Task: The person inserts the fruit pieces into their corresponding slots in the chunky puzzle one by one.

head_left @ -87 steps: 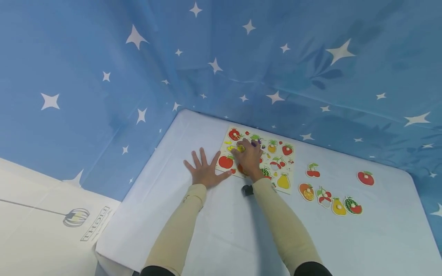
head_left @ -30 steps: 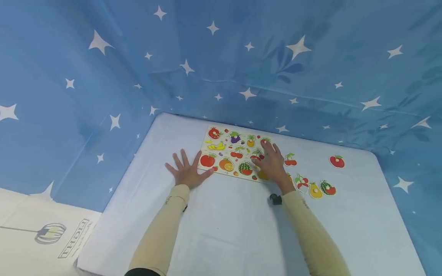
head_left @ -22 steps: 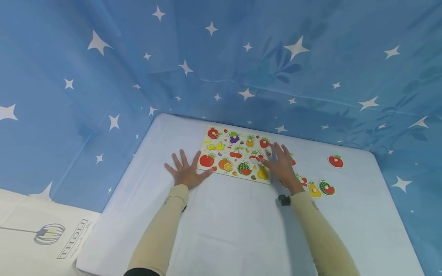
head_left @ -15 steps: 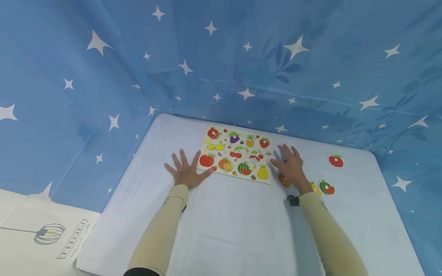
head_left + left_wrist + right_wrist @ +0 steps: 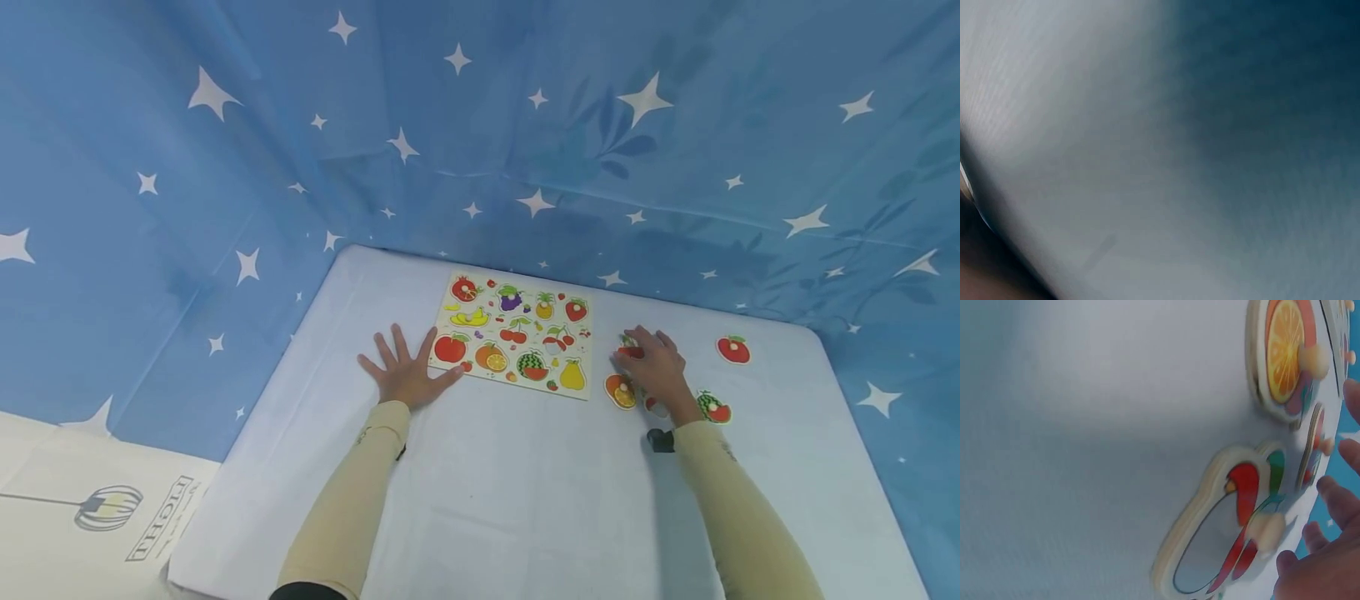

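Note:
A wooden fruit puzzle board (image 5: 517, 333) lies flat on the white table (image 5: 510, 492), with fruit pieces in its slots. My left hand (image 5: 405, 375) rests flat on the table with fingers spread, its thumb at the board's lower left corner. My right hand (image 5: 647, 360) lies palm down over the loose pieces to the right of the board, its fingertips at the cherry piece (image 5: 628, 347) and holding nothing. Just left of it is the orange piece (image 5: 621, 390) (image 5: 1285, 356). The right wrist view shows a red and white pegged piece (image 5: 1229, 537) under my fingers (image 5: 1335, 500).
A watermelon piece (image 5: 712, 408) lies beside my right wrist. A red fruit piece (image 5: 732, 350) sits farther right. A blue star-patterned cloth (image 5: 525, 150) hangs behind and around the table. The left wrist view shows only a blurred pale surface.
My right hand has left the board and slid right, onto the loose pieces. The left hand has stayed flat in place.

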The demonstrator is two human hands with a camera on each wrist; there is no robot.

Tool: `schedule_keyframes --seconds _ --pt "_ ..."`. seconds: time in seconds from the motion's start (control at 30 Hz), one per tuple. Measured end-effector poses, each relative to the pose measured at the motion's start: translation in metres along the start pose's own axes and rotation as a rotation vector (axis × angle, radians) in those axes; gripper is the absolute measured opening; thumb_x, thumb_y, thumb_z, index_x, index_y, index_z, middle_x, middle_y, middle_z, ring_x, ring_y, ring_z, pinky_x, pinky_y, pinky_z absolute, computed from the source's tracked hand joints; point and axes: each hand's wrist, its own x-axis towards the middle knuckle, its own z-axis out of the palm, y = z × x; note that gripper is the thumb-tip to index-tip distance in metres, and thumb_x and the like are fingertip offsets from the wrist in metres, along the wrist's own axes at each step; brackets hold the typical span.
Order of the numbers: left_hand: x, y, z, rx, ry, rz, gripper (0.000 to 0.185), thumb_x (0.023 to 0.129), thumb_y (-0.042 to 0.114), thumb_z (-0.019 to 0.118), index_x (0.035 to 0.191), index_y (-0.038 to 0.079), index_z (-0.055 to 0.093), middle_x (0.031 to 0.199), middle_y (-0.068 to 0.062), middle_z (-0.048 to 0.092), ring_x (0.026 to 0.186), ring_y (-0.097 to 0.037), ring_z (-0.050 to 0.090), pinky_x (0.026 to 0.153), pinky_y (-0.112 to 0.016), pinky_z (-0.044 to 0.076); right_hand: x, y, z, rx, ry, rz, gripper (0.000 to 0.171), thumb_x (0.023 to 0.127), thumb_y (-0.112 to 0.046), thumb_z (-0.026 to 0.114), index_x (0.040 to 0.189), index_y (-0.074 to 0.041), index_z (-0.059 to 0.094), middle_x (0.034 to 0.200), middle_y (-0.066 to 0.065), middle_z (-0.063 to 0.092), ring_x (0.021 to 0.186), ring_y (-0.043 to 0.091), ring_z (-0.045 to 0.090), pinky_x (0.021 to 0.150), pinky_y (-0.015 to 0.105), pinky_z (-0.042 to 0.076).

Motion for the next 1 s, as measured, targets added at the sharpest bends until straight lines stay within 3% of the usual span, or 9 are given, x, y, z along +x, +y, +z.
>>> schedule_keyframes --seconds 0.43,0.63,0.83,1.0 --pt "0.001 0.0 0.001 -0.008 -0.004 0.0 0.107 0.085 0.091 0.049 0.173 0.039 0.016 0.175 -0.026 -0.017 0.156 -0.059 -0.017 0.108 -0.087 -0.011 0.005 0.008 -0.006 0.08 0.044 0.037 0.041 0.11 -0.028 0.062 0.141 -0.001 0.066 0.167 0.025 0.038 0.155 0.057 0.019 0.111 0.087 0.007" --pt "0.0 0.001 -0.002 -0.009 -0.017 -0.008 0.107 0.086 0.091 0.05 0.173 0.039 0.016 0.175 -0.025 -0.017 0.156 -0.058 -0.018 0.108 -0.087 -0.012 0.01 0.01 -0.003 0.119 0.069 0.074 0.033 0.109 -0.023 0.063 0.133 -0.001 0.069 0.166 0.024 0.041 0.154 0.056 0.021 0.113 0.083 0.008" --pt "0.002 -0.001 0.0 0.018 -0.002 -0.004 0.108 0.085 0.093 0.047 0.173 0.039 0.014 0.175 -0.026 -0.017 0.156 -0.058 -0.017 0.108 -0.087 -0.012 0.01 0.005 0.001 0.102 0.151 0.033 0.025 0.107 -0.015 0.065 0.125 0.002 0.071 0.159 0.027 0.048 0.149 0.058 0.029 0.112 0.082 0.012" --pt "-0.001 0.002 -0.005 -0.01 -0.019 -0.006 0.106 0.086 0.089 0.052 0.173 0.038 0.017 0.175 -0.026 -0.017 0.156 -0.059 -0.017 0.108 -0.087 -0.013 0.01 0.002 0.002 0.104 0.167 0.03 0.024 0.106 -0.012 0.066 0.124 0.003 0.07 0.155 0.03 0.05 0.147 0.059 0.028 0.113 0.08 0.014"
